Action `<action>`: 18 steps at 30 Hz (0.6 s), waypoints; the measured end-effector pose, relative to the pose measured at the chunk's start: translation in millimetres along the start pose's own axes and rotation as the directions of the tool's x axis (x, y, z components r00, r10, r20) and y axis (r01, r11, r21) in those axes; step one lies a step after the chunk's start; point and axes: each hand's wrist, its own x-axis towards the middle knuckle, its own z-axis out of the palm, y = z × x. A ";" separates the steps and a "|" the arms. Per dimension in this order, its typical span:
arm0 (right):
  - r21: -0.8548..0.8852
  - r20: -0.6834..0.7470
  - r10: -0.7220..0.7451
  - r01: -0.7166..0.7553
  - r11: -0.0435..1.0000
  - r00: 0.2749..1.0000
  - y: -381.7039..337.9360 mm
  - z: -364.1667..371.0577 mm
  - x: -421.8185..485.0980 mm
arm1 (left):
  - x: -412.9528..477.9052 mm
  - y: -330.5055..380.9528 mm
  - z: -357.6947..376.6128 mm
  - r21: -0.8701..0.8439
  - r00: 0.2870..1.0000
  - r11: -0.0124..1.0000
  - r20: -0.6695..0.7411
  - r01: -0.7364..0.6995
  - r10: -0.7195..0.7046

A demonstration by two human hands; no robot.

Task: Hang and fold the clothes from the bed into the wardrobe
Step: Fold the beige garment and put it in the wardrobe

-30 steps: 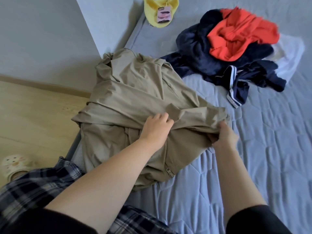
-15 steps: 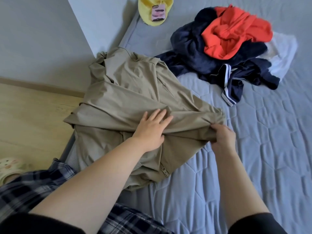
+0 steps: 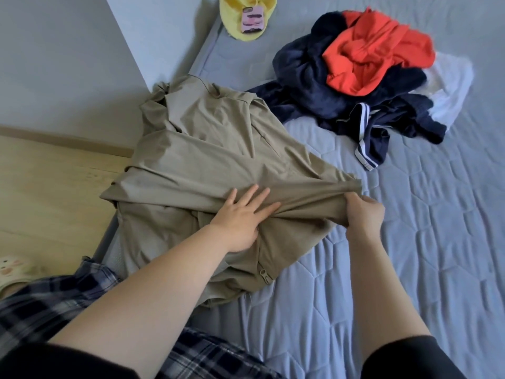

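Left hand (image 3: 243, 214) lies flat with fingers spread, pressing on the middle of the khaki jacket (image 3: 196, 165). Right hand (image 3: 363, 214) has its fingers curled round a bunched sleeve or hem edge at the jacket's right side, pulling it taut. The hands are apart, with a tight ridge of fabric between them.

The jacket is spread on the near-left part of the bed (image 3: 426, 242), its collar toward the far side and its left edge hanging over the bed's edge above the wooden floor (image 3: 54, 187). A zipper pull (image 3: 263, 274) shows at the near hem.

Step in hand, as I judge it: folding the right side across the body. To do it well, keep the left palm pinned as the fold anchor, carry the gripped edge over toward the left in one sweep, keep the crease straight, then smooth outward. Pull the overhanging left edge back onto the bed first, or the fold may slide off.

Counts:
- hands: 2
- khaki jacket: 1
- pile far right: dark navy garments (image 3: 314, 86), number unclear, at least 1 with white stripe trim; orange garment (image 3: 377, 53) 1, on top; white garment (image 3: 448, 88) 1, under the pile's right edge
- yellow cloth item (image 3: 240, 15) with pink tag (image 3: 252, 20) at the far edge: 1
- slipper (image 3: 13, 272) on the floor, near left: 1 seen

No wardrobe or hanger in view.
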 end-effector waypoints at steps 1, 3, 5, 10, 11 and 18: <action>-0.050 -0.016 -0.071 0.070 0.996 0.997 -4.6 3.1 -5.5 | 2.1 1.8 -2.4 -0.087 0.997 0.996 0.073 0.011 -0.005; -0.182 0.037 -0.209 0.212 0.960 0.977 -17.8 13.1 -21.6 | 5.0 1.9 -11.4 -0.414 0.991 0.905 0.128 0.097 -0.048; -0.206 0.212 -0.310 0.352 0.913 0.927 -30.6 28.0 -38.2 | 5.4 0.8 -23.1 -0.845 0.972 0.498 0.100 0.195 -0.211; -0.122 0.609 -0.302 0.463 0.878 0.733 -37.0 61.5 -73.2 | -10.4 -33.0 -35.1 -0.739 0.819 -0.670 0.346 -0.062 -0.458; -0.193 0.595 -0.386 0.591 0.783 0.705 -31.9 66.3 -74.1 | -13.0 -39.0 -33.7 -0.732 0.815 -0.680 0.369 -0.042 -0.448; -0.572 0.797 -0.181 0.816 0.077 0.576 22.9 95.8 -65.4 | -8.2 -45.0 -16.2 -0.973 0.702 0.087 0.092 0.215 -0.706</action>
